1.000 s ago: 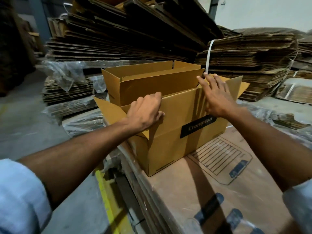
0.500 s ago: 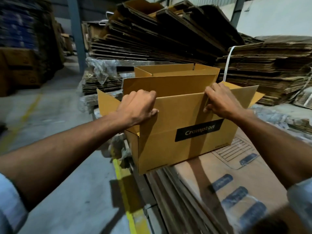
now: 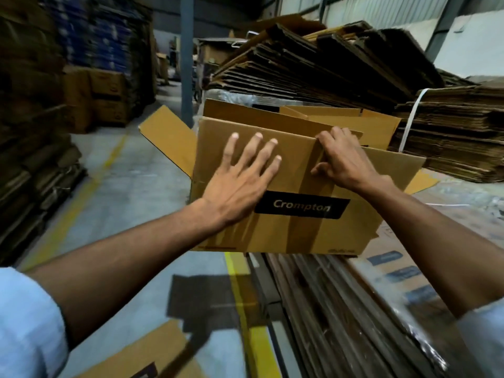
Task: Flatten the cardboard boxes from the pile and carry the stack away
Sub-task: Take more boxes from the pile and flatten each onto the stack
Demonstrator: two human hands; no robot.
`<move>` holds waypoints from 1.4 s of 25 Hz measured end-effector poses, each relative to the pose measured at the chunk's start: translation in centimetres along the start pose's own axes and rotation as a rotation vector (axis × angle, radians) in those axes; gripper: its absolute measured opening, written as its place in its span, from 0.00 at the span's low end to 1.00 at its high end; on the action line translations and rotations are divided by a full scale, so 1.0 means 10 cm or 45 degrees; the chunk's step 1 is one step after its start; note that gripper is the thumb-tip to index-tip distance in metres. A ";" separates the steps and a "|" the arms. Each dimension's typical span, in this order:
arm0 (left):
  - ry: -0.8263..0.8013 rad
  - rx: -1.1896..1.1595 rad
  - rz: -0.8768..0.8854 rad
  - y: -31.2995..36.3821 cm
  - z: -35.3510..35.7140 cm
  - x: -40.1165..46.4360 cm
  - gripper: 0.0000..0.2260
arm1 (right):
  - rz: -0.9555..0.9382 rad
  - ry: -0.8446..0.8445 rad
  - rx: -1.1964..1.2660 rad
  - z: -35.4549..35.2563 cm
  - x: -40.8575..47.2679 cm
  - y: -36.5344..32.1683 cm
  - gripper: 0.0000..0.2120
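Note:
A tan cardboard box [image 3: 305,230] with a black "Crompton" label sits half over the left edge of a stack of flat cartons [image 3: 354,309]. Its side flaps stick out left and right. My left hand [image 3: 242,175] lies flat against the near panel, fingers spread. My right hand [image 3: 343,159] is curled over the box's top edge near the middle, gripping it. A second open tan box [image 3: 376,126] stands just behind.
Tall heaps of flattened dark cartons [image 3: 327,66] rise behind, with a strapped bundle [image 3: 450,132] at right. Stacked boxes [image 3: 32,132] line the left of a concrete aisle [image 3: 122,186] marked by a yellow line [image 3: 240,296]. A flat carton [image 3: 141,356] lies on the floor below.
My left hand let go of the box's top edge and now presses flat on the front panel. The box has slid left over the stack's edge, and my view swung left.

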State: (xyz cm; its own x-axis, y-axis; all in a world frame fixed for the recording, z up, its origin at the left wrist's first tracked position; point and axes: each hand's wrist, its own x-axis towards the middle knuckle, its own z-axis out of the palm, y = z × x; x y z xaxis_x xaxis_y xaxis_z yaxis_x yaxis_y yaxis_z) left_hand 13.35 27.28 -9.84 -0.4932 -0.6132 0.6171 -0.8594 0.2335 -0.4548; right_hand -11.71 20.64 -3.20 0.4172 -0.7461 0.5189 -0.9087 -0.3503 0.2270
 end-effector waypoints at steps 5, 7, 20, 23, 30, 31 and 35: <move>-0.185 0.009 -0.100 -0.11 -0.31 -0.73 0.34 | -0.139 0.045 0.100 -0.35 -0.10 -0.87 0.33; -0.245 0.054 -0.183 -0.17 -0.47 -0.99 0.34 | -0.218 0.081 0.126 -0.46 -0.13 -1.17 0.33; -0.561 0.160 -0.576 -0.09 -1.16 -2.64 0.39 | -0.620 0.037 0.271 -0.57 -0.62 -2.66 0.38; -0.649 0.149 -0.616 -0.10 -1.29 -2.99 0.40 | -0.674 -0.013 0.286 -0.58 -0.75 -2.99 0.39; -0.766 0.069 -0.724 -0.15 -1.67 -3.78 0.39 | -0.763 -0.071 0.357 -0.72 -1.10 -3.80 0.37; -0.771 0.059 -0.731 -0.17 -1.73 -3.91 0.39 | -0.769 -0.080 0.360 -0.74 -1.16 -3.92 0.36; -0.837 0.006 -0.763 -0.19 -1.76 -4.50 0.38 | -0.785 -0.146 0.405 -0.61 -1.43 -4.47 0.37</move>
State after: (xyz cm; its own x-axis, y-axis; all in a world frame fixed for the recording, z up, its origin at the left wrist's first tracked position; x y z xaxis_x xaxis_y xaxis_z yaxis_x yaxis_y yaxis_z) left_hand 34.85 67.68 -25.44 0.2177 -0.9409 0.2595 -0.9470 -0.2679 -0.1770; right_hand 22.87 50.43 -15.70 0.8698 -0.4072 0.2786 -0.4656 -0.8642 0.1908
